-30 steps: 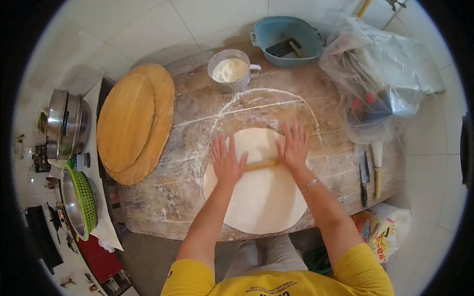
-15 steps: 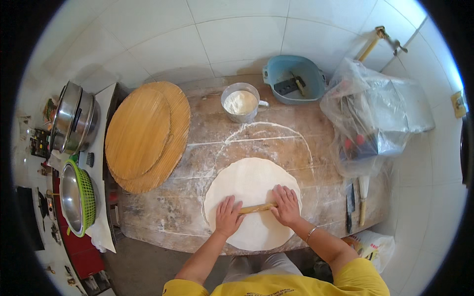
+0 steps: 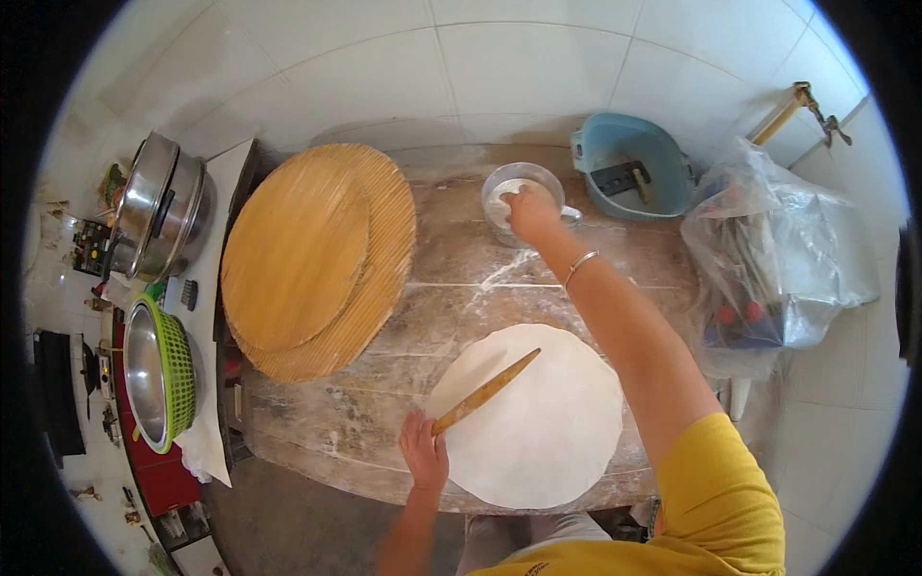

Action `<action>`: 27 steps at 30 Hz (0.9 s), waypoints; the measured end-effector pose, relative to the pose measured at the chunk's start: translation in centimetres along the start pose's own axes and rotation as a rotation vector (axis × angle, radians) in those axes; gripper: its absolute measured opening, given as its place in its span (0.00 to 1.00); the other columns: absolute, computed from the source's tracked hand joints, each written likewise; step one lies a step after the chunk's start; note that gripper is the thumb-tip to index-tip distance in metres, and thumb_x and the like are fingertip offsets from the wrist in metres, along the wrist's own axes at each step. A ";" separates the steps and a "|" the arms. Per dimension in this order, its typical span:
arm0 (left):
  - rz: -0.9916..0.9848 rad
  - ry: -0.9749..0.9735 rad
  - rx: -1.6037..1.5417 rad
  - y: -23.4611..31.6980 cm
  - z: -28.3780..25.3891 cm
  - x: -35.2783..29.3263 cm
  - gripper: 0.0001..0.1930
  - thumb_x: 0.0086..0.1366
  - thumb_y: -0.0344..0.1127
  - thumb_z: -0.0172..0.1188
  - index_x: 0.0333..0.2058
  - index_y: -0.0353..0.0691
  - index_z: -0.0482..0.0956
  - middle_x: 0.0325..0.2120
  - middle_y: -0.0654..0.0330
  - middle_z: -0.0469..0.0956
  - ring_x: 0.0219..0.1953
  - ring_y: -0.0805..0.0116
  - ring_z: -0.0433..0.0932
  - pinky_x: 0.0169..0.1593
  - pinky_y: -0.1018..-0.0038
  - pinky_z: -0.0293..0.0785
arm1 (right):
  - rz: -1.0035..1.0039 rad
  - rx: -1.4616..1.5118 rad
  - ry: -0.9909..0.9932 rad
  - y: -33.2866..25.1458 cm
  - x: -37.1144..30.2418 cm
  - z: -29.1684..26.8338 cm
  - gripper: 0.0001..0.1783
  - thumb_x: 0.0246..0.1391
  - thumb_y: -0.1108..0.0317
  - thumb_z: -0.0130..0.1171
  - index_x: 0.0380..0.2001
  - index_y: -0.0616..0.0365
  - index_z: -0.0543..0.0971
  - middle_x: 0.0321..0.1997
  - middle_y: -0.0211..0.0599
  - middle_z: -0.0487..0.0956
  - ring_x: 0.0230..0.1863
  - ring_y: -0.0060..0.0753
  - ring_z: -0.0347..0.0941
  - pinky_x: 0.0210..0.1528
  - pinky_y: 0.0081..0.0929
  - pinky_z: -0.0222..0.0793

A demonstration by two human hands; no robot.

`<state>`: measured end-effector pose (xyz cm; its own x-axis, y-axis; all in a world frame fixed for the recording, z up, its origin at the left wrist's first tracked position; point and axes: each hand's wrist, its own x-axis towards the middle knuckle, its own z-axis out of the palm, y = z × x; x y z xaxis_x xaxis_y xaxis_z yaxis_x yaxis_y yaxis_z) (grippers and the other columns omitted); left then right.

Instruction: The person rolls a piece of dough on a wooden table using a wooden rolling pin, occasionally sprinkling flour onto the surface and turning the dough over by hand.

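Note:
A wide round sheet of dough lies flat near the front edge of the wooden work table. My left hand grips the near-left end of a slim tapered wooden rolling pin, which slants over the dough's left part. At the back, my right hand reaches into a metal cup with a handle, its bent fingers in the white flour. The fingertips are partly hidden there. My right forearm crosses above the table, beside the dough.
Two round wooden boards overlap on the left. A blue plastic basin holding a dark tool stands at the back, beside plastic-wrapped items. Steel pots and a green basket sit on the far-left shelf.
My right hand has left the rolling pin and gone to the flour cup. The pin has swung to a steeper slant, held by my left hand alone. The long flour arc no longer shows.

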<state>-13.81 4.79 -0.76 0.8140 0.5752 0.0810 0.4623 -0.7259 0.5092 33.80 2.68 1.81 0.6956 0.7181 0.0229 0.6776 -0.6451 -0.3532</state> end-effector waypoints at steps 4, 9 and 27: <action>-0.090 -0.004 -0.039 0.1 -0.2 -2.6 0.17 0.61 0.31 0.57 0.48 0.33 0.72 0.57 0.44 0.67 0.62 0.41 0.62 0.63 0.50 0.56 | -0.087 -0.196 -0.193 9.7 5.1 6.8 0.15 0.47 0.65 0.60 0.39 0.56 0.83 0.42 0.49 0.82 0.47 0.50 0.77 0.52 0.42 0.71; -0.205 0.108 -0.113 -3.1 -0.7 -5.7 0.17 0.65 0.31 0.54 0.52 0.32 0.71 0.58 0.43 0.65 0.61 0.43 0.63 0.62 0.52 0.60 | -0.054 0.117 0.076 7.4 3.6 3.2 0.10 0.46 0.71 0.60 0.33 0.61 0.82 0.31 0.46 0.82 0.34 0.44 0.78 0.42 0.38 0.75; -0.211 0.212 -0.154 -10.4 -2.6 -0.1 0.16 0.63 0.30 0.58 0.49 0.32 0.72 0.54 0.46 0.70 0.58 0.45 0.65 0.59 0.54 0.63 | 0.484 1.271 0.205 -5.5 -30.3 -15.1 0.05 0.57 0.76 0.55 0.34 0.63 0.79 0.27 0.31 0.78 0.25 0.21 0.72 0.27 0.23 0.70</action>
<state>-19.62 13.26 -3.78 0.6071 0.7842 0.1285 0.5411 -0.5264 0.6559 12.63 -19.51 17.17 0.8952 0.3695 -0.2491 -0.2457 -0.0571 -0.9677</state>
